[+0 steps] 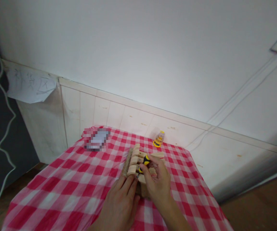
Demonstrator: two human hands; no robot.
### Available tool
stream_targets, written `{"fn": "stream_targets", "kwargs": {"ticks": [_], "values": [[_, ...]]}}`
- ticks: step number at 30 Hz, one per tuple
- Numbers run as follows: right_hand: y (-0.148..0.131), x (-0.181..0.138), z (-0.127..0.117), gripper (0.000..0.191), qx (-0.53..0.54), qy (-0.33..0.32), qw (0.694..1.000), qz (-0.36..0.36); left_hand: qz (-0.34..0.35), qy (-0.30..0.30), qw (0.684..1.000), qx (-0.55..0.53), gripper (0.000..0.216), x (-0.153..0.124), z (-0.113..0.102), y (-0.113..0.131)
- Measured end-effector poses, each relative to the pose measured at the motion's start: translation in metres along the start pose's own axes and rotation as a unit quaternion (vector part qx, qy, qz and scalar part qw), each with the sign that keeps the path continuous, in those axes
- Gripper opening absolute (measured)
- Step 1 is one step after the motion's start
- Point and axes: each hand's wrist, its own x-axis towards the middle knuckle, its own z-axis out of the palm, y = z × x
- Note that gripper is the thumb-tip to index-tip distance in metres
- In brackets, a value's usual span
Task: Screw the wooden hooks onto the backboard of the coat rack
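Note:
A pale wooden piece (134, 160) with several rounded slats or prongs lies on a brown block or box on the cloth; what it is exactly I cannot tell. My left hand (121, 200) grips its near end, fingers on top and thumb along the near side. Between the thumb and fingers of my right hand (160, 178) is a short yellow-and-black screwdriver (146, 159). It leans over the slats, its tip end towards a dark screw or hook near my left fingertips. My right hand partly hides the block's right side.
A red-and-white checked cloth (80, 179) covers the table. At the back stands a clear, yellow-based screwdriver-bit case (159, 139). A blurred phone-like object (98, 140) lies back left. A white panelled wall (119, 112) borders the far edge; a white cable (7, 134) hangs at left.

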Motion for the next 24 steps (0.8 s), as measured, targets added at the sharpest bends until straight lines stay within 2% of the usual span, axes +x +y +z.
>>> {"fn": "stream_targets", "kwargs": {"ticks": [4,9,13,19,24], "values": [[-0.0007,0.0011,0.0003,0.026,0.004,0.004,1.000,-0.007,0.000,0.013,1.000,0.004,0.033,-0.0002,0.0005,-0.0002],[-0.0038,0.0033,-0.0025,0.026,-0.005,0.000,1.000,-0.031,0.001,0.001,1.000,-0.002,0.033,0.0012,-0.0015,0.0003],[-0.0054,0.0019,-0.0065,0.029,-0.021,-0.020,0.999,-0.031,-0.002,0.007,1.000,-0.001,0.033,-0.0002,0.0003,-0.0007],[-0.0005,-0.0040,-0.0048,0.033,0.023,-0.033,0.999,-0.018,-0.005,0.007,1.000,-0.003,0.034,-0.0019,0.0022,-0.0016],[0.0005,-0.0031,-0.0031,0.031,0.030,-0.019,0.999,-0.022,-0.005,0.004,1.000,-0.009,0.033,-0.0017,0.0020,-0.0006]]}}
